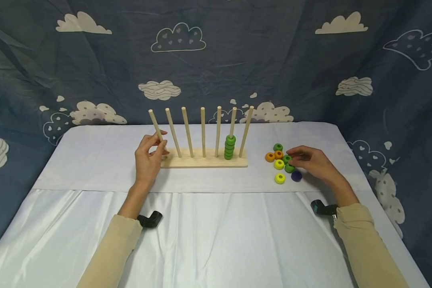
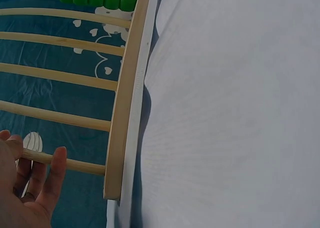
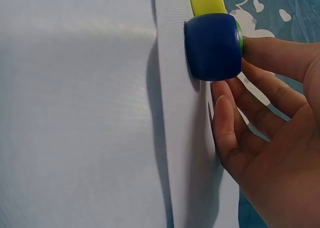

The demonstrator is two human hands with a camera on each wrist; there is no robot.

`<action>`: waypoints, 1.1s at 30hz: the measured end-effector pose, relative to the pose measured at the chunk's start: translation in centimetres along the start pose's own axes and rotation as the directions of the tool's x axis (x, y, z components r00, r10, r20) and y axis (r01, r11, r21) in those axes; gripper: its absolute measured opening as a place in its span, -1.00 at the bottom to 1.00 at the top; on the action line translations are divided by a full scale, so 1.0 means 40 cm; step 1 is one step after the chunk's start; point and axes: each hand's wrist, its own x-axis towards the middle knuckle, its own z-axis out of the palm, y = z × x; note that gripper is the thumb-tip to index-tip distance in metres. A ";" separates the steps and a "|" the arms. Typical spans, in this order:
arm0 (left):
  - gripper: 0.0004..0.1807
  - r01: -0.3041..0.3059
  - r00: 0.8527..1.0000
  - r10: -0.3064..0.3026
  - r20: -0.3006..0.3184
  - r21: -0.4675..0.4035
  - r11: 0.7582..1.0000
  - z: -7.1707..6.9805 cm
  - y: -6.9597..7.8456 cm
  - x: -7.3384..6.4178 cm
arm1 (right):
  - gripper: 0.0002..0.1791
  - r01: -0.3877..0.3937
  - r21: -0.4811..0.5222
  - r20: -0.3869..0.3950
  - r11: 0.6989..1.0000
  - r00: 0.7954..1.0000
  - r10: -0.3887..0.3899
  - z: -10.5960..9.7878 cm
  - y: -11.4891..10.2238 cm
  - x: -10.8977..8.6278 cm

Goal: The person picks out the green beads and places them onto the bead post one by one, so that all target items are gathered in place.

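Pale wood stands under the left hand [image 1: 148, 156], whose bent fingers grip the leftmost peg [image 1: 154, 120] of a seven-peg rack [image 1: 205, 162]. A sideways tug there could tilt or drag the rack, since the right hand is not bracing it. About midway between the hands, a stack of green beads [image 1: 229, 147] sits on the second peg from the right; a hard tip could slide it off. Just left of the right hand, two orange beads [image 1: 270, 157], two yellow beads [image 1: 279, 178] and a loose green bead [image 1: 278, 147] lie on the tabletop [image 1: 209, 180]. The right hand [image 1: 315, 162] is half open, fingertips at another green bead [image 1: 287, 159]; whether they pinch it, I cannot tell. Crowding could make them knock its neighbours, perhaps sending the dark blue bead [image 1: 296, 176] below them rolling.
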 end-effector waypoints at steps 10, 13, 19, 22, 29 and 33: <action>-0.69 0.002 1.000 -0.002 0.000 -0.002 1.000 0.001 -0.002 -0.001 | -0.50 -0.004 0.007 -0.010 1.000 1.000 0.004 0.004 0.000 0.001; -0.69 0.004 1.000 -0.004 0.001 -0.002 1.000 0.001 -0.002 -0.001 | -0.50 -0.004 -0.007 -0.014 1.000 1.000 0.004 0.006 -0.002 0.001; -0.69 -0.008 1.000 0.008 -0.004 0.010 1.000 0.001 0.000 0.000 | -0.48 -0.004 -0.029 -0.036 1.000 0.999 0.003 0.009 -0.008 0.010; -0.68 -0.010 1.000 0.010 -0.003 0.008 1.000 0.002 -0.001 0.001 | -0.48 -0.021 -0.032 -0.058 0.999 0.998 0.019 0.010 -0.010 0.016; -0.69 -0.005 1.000 0.005 -0.002 0.003 1.000 0.003 0.001 0.001 | -0.41 -0.062 -0.039 -0.070 0.997 0.996 0.059 0.009 -0.008 0.025; -0.69 -0.002 1.000 0.002 -0.005 -0.008 1.000 0.001 0.002 0.000 | -0.39 -0.060 -0.037 -0.058 0.997 0.997 0.058 0.009 -0.010 0.026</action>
